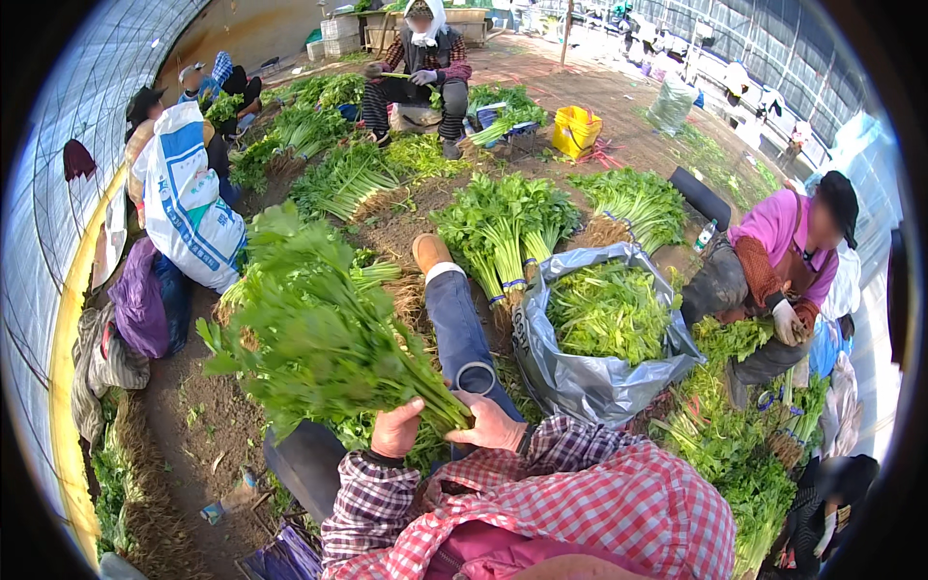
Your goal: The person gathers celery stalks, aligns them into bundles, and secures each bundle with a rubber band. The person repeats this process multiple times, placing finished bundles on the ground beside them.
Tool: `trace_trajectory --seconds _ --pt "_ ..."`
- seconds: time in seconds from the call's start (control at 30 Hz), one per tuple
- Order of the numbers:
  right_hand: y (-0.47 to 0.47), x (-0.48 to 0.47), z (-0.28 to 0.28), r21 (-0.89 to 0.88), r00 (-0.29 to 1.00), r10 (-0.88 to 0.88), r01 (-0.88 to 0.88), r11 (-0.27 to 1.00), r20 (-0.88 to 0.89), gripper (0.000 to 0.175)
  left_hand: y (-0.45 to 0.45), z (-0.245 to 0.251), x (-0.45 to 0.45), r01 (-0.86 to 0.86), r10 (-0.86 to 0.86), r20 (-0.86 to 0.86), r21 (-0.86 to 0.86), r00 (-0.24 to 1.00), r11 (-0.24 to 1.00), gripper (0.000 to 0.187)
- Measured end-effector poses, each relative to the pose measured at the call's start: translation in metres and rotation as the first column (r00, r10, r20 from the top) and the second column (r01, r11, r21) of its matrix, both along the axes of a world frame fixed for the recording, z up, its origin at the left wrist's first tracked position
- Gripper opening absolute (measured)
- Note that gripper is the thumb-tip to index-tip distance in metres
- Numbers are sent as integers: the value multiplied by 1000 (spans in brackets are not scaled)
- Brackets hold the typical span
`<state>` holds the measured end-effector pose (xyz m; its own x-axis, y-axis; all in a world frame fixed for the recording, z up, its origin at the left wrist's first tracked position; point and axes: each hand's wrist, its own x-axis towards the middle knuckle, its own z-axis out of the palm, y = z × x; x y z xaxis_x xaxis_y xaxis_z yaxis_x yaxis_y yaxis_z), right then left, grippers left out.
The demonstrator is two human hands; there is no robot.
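A large bunch of leafy celery [319, 326] is held over my lap, its leaves fanned to the upper left and slightly blurred. My left hand [397, 428] grips the stalks from the left side. My right hand [489, 424] closes round the stalk ends at the right. A roll of tape [476, 377] rests on my outstretched leg, just beyond the right hand. Right of the leg stands a silver plastic bag [573, 377] filled with loose yellow-green leaves [609, 312]. Tied celery bundles [507, 246] with roots lie beyond my foot.
A person in pink [786, 254] sits at the right, handling leaves; another [419, 65] sits ahead. A white woven sack [192, 203] stands at the left near more people. A yellow bucket [576, 132], a plastic bottle [705, 235] and celery heaps [725, 449] lie around on the soil.
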<state>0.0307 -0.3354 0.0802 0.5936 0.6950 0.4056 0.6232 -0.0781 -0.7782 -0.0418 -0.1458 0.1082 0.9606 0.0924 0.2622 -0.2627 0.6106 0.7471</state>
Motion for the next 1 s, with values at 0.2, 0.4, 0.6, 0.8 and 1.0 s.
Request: trace_trajectory --seconds 0.2,0.4,0.6,0.8,1.0 --pt "-14 -3 3 125 964 153 -129 984 -217 93 -26 -21 -5 18 -11 -128 54 992 998 59" --pt "-4 1 -3 191 974 115 -77 979 -195 91 -35 -6 3 2 3 -100 49 995 999 50" --pt "-22 4 -37 -72 967 44 -63 995 -249 93 -57 -22 5 147 -129 -140 128 982 981 57" --pt "0 9 -30 132 971 65 -34 991 -231 74 -49 -6 11 10 21 -148 203 989 979 58" --pt "21 5 40 133 921 304 -279 951 -242 67 6 49 -14 -84 77 86 74 993 994 78"
